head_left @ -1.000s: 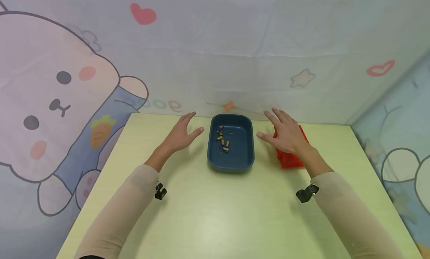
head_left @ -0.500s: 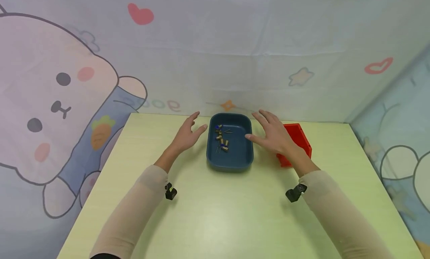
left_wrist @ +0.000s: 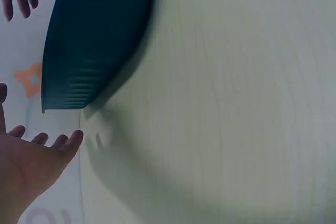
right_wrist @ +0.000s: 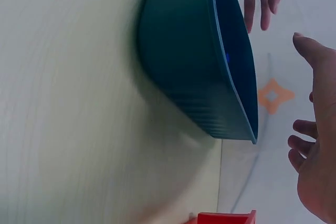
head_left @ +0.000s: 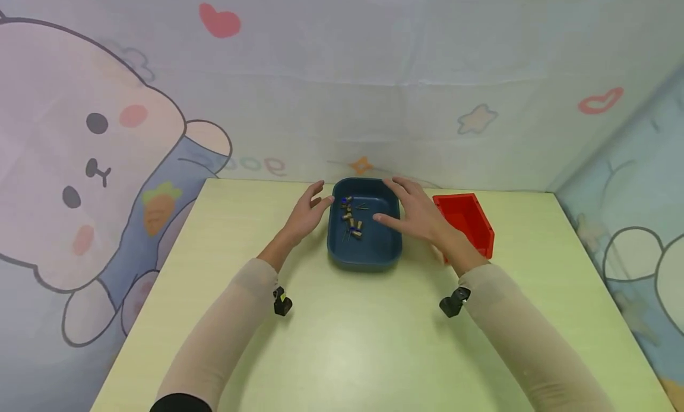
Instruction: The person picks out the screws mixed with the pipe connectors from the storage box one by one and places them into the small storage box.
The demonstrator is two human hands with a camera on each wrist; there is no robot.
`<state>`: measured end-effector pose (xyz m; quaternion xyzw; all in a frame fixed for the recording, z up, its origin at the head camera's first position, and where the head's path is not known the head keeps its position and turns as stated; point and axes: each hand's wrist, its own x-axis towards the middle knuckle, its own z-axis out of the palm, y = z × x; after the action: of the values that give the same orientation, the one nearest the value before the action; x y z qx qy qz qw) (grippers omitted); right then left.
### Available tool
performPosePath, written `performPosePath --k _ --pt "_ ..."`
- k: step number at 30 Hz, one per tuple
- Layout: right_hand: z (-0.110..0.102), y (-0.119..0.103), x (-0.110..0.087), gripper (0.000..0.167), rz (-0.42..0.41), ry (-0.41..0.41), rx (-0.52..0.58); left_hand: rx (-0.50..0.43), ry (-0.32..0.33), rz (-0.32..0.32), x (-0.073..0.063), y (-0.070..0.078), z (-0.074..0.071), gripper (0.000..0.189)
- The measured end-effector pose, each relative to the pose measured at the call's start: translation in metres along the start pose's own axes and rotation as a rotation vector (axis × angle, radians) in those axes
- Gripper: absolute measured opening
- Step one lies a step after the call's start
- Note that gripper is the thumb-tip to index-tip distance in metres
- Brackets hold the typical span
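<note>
A dark blue bin [head_left: 365, 254] stands at the table's far side. In its left part lie several small gold-coloured cylinders [head_left: 357, 234], some with blue parts and thin wire leads, looking like capacitors. My left hand [head_left: 304, 218] is by the bin's left rim, thumb raised near it and fingers loosely extended; in the left wrist view, a gap shows between the hand [left_wrist: 34, 169] and the bin [left_wrist: 100, 35]. Over the right rim hovers my right hand [head_left: 419, 215], fingers spread and thumb reaching above the inside. Neither hand holds anything.
A red open-fronted bin [head_left: 470, 219] stands right of the blue one, partly behind the right forearm. The light table [head_left: 342, 335] reaches back to a printed cloth [head_left: 331, 103] hanging close behind. A small black camera [head_left: 455, 302] sits at the right wrist.
Both hands have moved inward toward the blue bin. The right hand has come off the red bin leftward and now overlaps the blue rim. The bins have stayed in place.
</note>
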<state>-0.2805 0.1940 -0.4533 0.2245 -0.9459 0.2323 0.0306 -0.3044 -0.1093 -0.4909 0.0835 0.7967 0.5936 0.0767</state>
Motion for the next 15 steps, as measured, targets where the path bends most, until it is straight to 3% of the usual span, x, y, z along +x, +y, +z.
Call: performPosePath --k 6,15 --pt "0.013 -0.011 0.003 0.096 0.014 -0.049 0.049 -0.122 -0.012 -0.001 0.0 -0.011 0.002 0.065" --pt "0.027 -0.021 0.006 0.096 0.042 -0.093 0.175 -0.178 -0.068 -0.066 0.001 -0.015 0.006 0.063"
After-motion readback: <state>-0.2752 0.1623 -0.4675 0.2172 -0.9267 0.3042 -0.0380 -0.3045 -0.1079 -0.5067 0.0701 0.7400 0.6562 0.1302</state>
